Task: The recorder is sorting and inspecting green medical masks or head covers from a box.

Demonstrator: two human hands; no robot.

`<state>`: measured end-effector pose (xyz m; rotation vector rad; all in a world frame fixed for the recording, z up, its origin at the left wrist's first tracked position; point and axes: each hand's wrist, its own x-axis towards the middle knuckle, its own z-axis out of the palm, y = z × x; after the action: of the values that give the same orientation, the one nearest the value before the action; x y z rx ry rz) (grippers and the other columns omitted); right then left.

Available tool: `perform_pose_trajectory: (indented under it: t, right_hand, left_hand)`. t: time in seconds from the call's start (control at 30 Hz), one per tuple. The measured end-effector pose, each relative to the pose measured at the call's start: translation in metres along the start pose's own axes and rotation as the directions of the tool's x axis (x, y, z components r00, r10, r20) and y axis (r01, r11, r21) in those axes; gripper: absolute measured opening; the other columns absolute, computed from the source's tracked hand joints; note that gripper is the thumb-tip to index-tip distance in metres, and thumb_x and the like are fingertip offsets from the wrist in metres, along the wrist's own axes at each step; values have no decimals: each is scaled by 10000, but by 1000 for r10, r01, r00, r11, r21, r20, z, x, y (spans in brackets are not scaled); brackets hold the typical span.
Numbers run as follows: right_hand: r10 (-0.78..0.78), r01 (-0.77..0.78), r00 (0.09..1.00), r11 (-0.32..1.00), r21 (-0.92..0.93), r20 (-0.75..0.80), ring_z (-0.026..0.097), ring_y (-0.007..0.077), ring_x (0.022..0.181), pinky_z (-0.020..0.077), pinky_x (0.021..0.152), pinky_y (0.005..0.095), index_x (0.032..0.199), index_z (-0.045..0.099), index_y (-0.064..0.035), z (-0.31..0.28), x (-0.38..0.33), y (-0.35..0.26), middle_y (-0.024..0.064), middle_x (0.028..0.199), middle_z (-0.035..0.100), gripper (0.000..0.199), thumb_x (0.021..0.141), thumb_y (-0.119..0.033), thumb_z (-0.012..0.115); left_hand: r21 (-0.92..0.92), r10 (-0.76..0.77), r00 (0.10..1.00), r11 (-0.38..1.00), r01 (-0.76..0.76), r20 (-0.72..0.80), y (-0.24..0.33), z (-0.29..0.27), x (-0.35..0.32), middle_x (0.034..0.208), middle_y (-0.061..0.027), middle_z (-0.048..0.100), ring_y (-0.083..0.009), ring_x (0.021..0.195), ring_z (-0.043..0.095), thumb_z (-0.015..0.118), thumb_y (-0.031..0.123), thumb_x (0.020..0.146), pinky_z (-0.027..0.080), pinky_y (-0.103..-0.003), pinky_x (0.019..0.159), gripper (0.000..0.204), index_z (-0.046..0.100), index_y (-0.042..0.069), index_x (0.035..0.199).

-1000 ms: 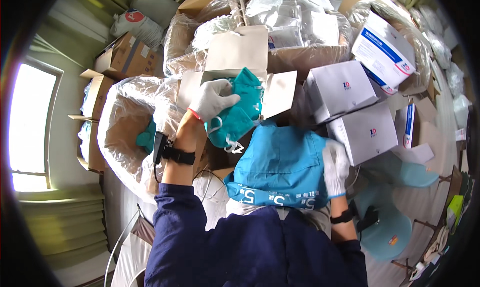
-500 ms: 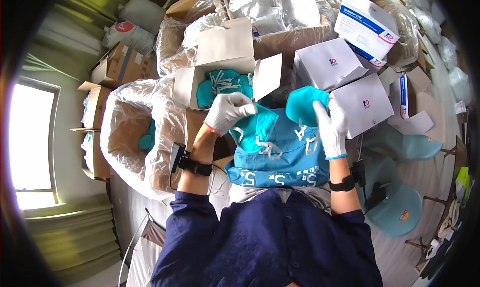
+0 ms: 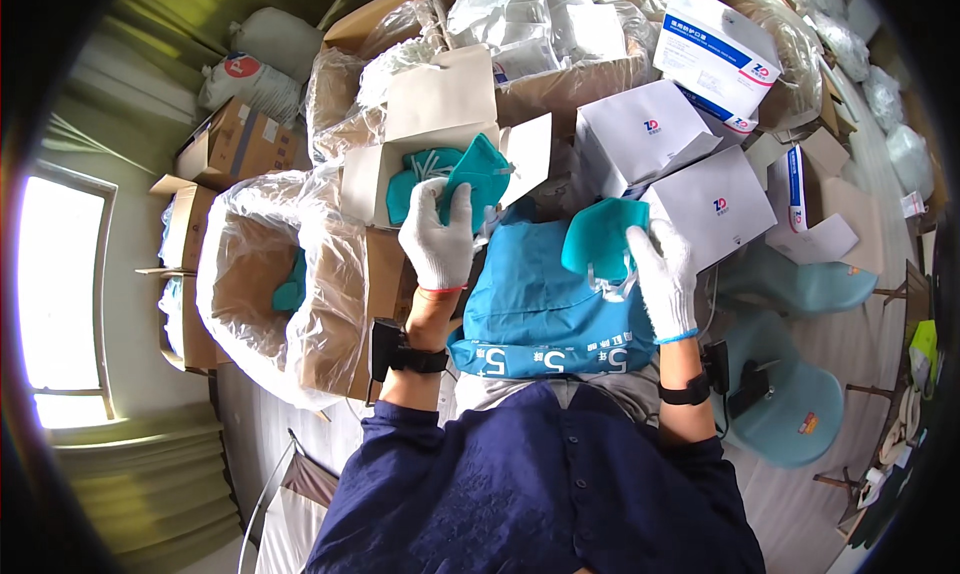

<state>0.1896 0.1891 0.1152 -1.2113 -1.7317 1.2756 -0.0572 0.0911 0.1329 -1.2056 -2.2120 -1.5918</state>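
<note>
My left hand [image 3: 438,236], in a white knit glove, grips a teal face mask [image 3: 478,177] between thumb and fingers. This mask is held up at the near right side of an open carton [image 3: 365,186], whose flaps are spread. Inside the carton lie more teal masks [image 3: 402,196] with white straps. My right hand [image 3: 664,274], gloved too, pinches another teal mask [image 3: 604,236] by its right edge, its white straps dangling. That mask is above the blue cloth [image 3: 530,294] on my lap. The right fingertips are partly hidden behind the mask.
Left of the carton stands a large plastic-lined box [image 3: 255,319] with a teal item [image 3: 290,292] inside. White boxes [image 3: 715,199] are stacked at the right, beyond blue-grey chairs [image 3: 785,404]. Further plastic-lined boxes [image 3: 570,86] line the back.
My left hand has turned upward and lifted its mask from over the blue cloth toward the open carton. The right-hand mask has dropped slightly and tilted.
</note>
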Motion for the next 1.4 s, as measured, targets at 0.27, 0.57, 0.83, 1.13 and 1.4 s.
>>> perform_pose_trajectory:
  t: [0.27,0.57,0.83,1.13,1.4]
  right_hand:
    - [74,-194,947,908,371,313,550,66,678,442,603,236,967,637,-17,6,-7,-25,7,775,617,120,875,-92,617]
    - [-239,129,948,893,430,211,591,121,947,486,745,215,905,653,-35,27,4,-21,116,1098,626,85,873,-113,668]
    - [211,-147,974,858,491,-78,511,34,604,405,512,191,896,615,-25,46,0,-20,-7,748,593,174,870,-172,703]
    - [253,-464,847,779,422,467,520,47,516,406,494,183,992,640,-32,48,-8,-19,-3,669,586,220,915,-238,622]
    - [229,-421,827,857,297,514,432,42,455,296,410,205,791,627,-96,61,-24,-14,-44,588,516,316,975,-330,521]
  left_hand:
    - [-45,-47,994,998,51,103,5,-3,-7,854,-120,659,-180,739,630,679,133,870,499,-282,739,162,623,21,972]
    - [-317,-64,901,924,216,428,13,4,-17,834,-86,649,-90,765,582,681,93,857,486,-248,732,161,630,1,978]
    - [-477,-138,476,24,878,869,15,19,-42,1237,-91,587,-210,1112,575,388,536,982,466,-356,956,619,454,28,1330]
    - [-546,-483,627,317,776,611,3,51,-67,1047,-63,641,-134,894,615,533,121,973,515,-292,799,229,579,30,1178]
    - [-517,-634,428,51,855,645,26,57,-55,1032,-68,651,-209,930,626,708,337,860,502,-366,770,429,590,76,1179]
